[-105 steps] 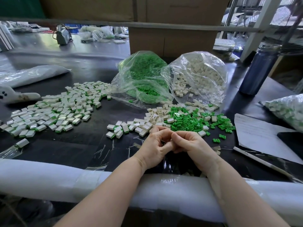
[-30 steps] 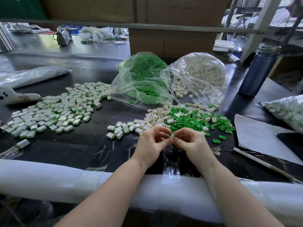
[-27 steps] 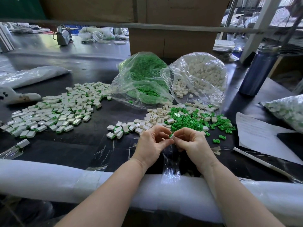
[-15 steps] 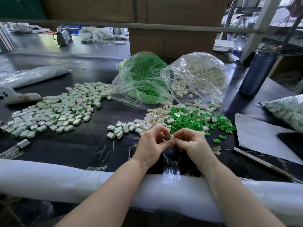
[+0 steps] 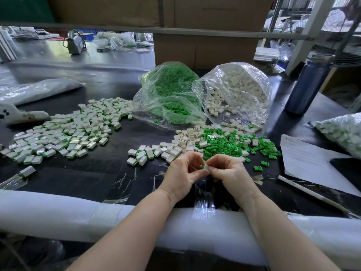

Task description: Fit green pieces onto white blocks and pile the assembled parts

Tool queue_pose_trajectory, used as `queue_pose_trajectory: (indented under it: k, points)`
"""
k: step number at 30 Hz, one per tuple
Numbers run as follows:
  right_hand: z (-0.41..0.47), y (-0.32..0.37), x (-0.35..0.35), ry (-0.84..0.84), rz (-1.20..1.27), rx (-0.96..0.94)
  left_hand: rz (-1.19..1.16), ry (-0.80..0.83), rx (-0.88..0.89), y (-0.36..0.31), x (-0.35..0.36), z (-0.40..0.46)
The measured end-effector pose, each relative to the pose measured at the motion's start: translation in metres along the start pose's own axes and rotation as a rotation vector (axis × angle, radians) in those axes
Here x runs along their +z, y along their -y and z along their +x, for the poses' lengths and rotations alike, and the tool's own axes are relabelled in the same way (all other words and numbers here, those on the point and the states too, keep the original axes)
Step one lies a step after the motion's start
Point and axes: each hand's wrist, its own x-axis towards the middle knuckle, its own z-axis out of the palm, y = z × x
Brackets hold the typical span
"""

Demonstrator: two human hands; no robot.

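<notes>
Nearest me: white foam padding (image 5: 58,214) wrapped along the desk's near edge, both forearms resting across it. Just past it, my left hand (image 5: 182,176) and right hand (image 5: 229,173) meet over the dark desk (image 5: 93,178). Both grips are curled tight, pinching one small white block with a green piece (image 5: 205,166) between the fingertips; left thumb under it, right thumb and forefinger on its right side. Can't tell whether the green piece is fully seated.

Just beyond the hands, a loose spread of white blocks (image 5: 181,143) on the left merging into loose green pieces (image 5: 224,143) on the right, a few green strays (image 5: 261,165) nearer the right. A short row of assembled parts (image 5: 140,153) sits left of that spread.

Right side: a sheet of paper (image 5: 304,157) with a white pen (image 5: 304,190) lying near its near edge. Far right, a clear bag of assembled parts (image 5: 343,133), closed as far as I can see.

Left, mid-distance: the big pile of assembled parts (image 5: 68,132), white tops with green edges, flat on the desk. One lone part (image 5: 27,171) lies near the left edge on clear film.

Further back, centre: two clear plastic bags touching side by side, mouths open toward me. The left bag (image 5: 168,94) holds green pieces; the right bag (image 5: 238,92) holds white blocks, some spilling out onto the desk.

Far right, a dark blue bottle (image 5: 306,83) upright. Behind the bags, a cardboard box (image 5: 205,49). Far left, a flat white plastic bag (image 5: 39,89), contents not visible.
</notes>
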Motion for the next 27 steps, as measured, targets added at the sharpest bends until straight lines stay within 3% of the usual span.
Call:
queue_pose_trajectory:
  k: [16,27]
  points:
    - [-0.0012,0.0035,0.0007,-0.017,0.031,0.002,0.029,-0.032,0.011,-0.0032,0.0014,-0.0007]
    - [-0.0026,0.0044,-0.0005,0.006,0.028,-0.012,-0.097,-0.048,-0.001,-0.0054,-0.0007,-0.0026]
